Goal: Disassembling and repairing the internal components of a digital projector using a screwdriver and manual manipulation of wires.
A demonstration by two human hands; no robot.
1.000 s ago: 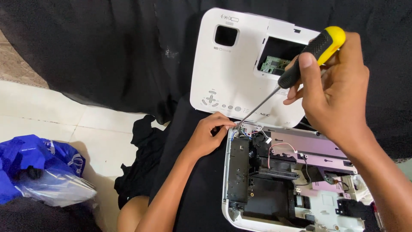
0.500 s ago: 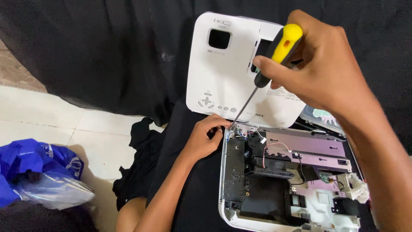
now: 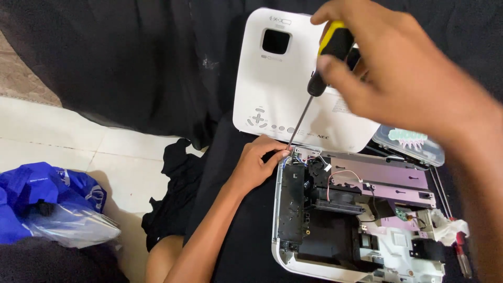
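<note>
My right hand [image 3: 403, 78] grips a screwdriver [image 3: 325, 57] with a yellow and black handle, its thin shaft slanting down to the far left corner of an opened projector base [image 3: 293, 262]. My left hand [image 3: 257, 162] rests its fingertips on that same corner, right beside the screwdriver tip. The base shows black housings, a purple metal plate [image 3: 382, 178] and thin wires. The removed white top cover [image 3: 272, 94] lies just beyond the base on the black cloth.
A clear plastic box [image 3: 414, 144] sits to the right of the cover. Black cloth [image 3: 131, 63] covers the work area; white tiled floor [image 3: 63, 141] lies to the left. A blue plastic bag [image 3: 47, 204] sits at the lower left. A small red-handled tool [image 3: 461, 257] lies at the right edge.
My right hand has swung the screwdriver handle left and nearer the camera, so the shaft stands steeper. The tip stays at the base's corner. My left hand has kept its place.
</note>
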